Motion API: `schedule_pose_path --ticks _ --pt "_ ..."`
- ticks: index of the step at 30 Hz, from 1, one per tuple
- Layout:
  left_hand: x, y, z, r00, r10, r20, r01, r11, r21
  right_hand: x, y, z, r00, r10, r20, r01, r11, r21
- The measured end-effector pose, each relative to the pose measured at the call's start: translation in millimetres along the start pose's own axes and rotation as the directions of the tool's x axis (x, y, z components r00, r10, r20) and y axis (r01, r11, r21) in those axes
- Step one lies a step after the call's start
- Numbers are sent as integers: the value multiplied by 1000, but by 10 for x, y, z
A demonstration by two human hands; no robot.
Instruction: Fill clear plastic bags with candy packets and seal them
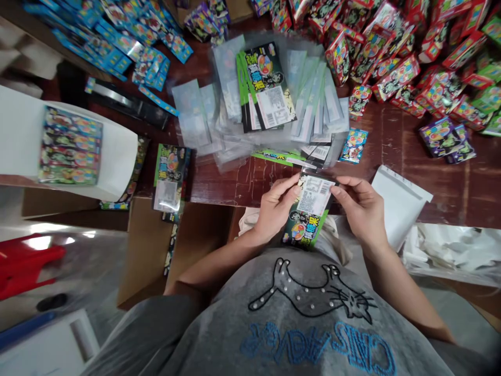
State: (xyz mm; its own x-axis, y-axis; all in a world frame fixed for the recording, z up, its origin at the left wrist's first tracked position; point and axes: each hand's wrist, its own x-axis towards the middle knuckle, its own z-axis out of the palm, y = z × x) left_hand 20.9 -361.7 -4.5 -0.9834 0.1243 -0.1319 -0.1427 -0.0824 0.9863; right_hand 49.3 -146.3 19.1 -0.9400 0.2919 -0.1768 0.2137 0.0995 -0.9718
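Observation:
My left hand (pixel 276 209) pinches the left edge of a black-and-green printed candy package (pixel 307 209), which is held upright in front of my lap. On its other side my right hand (pixel 362 209) grips the right edge between thumb and fingers. A white label with barcodes covers the end nearer the table; the end by my shirt carries a colourful print. I cannot tell whether anything is inside it. Just beyond lies a pile of clear plastic sleeves (pixel 230 141), topped by similar black-and-green packages (pixel 270 86). A small blue packet (pixel 354 145) rests close to my right hand.
Red candy boxes (pixel 397 78) heap up at the back right, blue packets (pixel 144 31) at the back left. Purple packets (pixel 446 138) and a white pouch (pixel 399 203) lie right. Open cardboard boxes (pixel 143 250) stand below the table's left front edge. A filled package (pixel 171 177) sits there.

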Motion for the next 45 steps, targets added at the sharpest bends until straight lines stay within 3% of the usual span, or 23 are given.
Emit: schedule_pose_path --ticks 4,7,11,13,15,18,23,26,29,33,35,37,39,41,43,45 --pt "75 21 -106 988 68 138 -85 989 120 -15 3 -18 1000 -10 26 11 999 -48" --pt "166 64 -186 968 95 231 -138 975 177 -15 -1 -10 991 -95 96 98 995 -28" --pt "301 134 -221 943 212 255 -264 946 189 39 -55 -28 954 -224 198 230 973 -9" --pt "346 188 -200 950 194 244 -230 965 128 77 -109 -66 934 -260 246 284 957 -66" --pt "374 261 -167 961 107 255 -135 986 97 105 -169 -109 926 -256 277 291 952 -92" --pt "419 386 -124 947 40 319 -103 978 182 111 -237 -139 940 -183 287 214 974 -77" --pt "567 567 -66 920 -37 391 -66 967 247 111 -307 -94 980 16 196 -8 999 -42" --pt "677 670 -22 895 -132 426 5 958 286 157 -341 -112 972 105 209 -116 992 43" --pt "755 715 10 864 -169 475 20 953 303 180 -326 -189 963 127 239 -150 985 81" --pt "792 621 32 808 -123 577 -42 964 264 124 -256 -330 944 44 328 -80 992 96" --pt "816 560 79 803 -90 590 -89 960 267 109 -238 -454 930 -44 366 30 999 43" --pt "867 534 195 787 -60 614 -155 944 291 144 -226 -663 933 -136 333 178 979 -100" --pt "942 542 399 714 -34 700 -240 926 290 235 -192 -962 951 -219 216 283 900 -332" --pt "1021 549 675 584 -4 812 -329 913 241 362 -109 -1297 958 -272 90 273 770 -577" --pt "1082 513 974 440 10 898 -400 898 186 490 16 -1583 963 -264 48 211 638 -740" --pt "1111 419 1235 339 -9 941 -441 882 167 587 142 -1759 973 -219 70 184 561 -807"
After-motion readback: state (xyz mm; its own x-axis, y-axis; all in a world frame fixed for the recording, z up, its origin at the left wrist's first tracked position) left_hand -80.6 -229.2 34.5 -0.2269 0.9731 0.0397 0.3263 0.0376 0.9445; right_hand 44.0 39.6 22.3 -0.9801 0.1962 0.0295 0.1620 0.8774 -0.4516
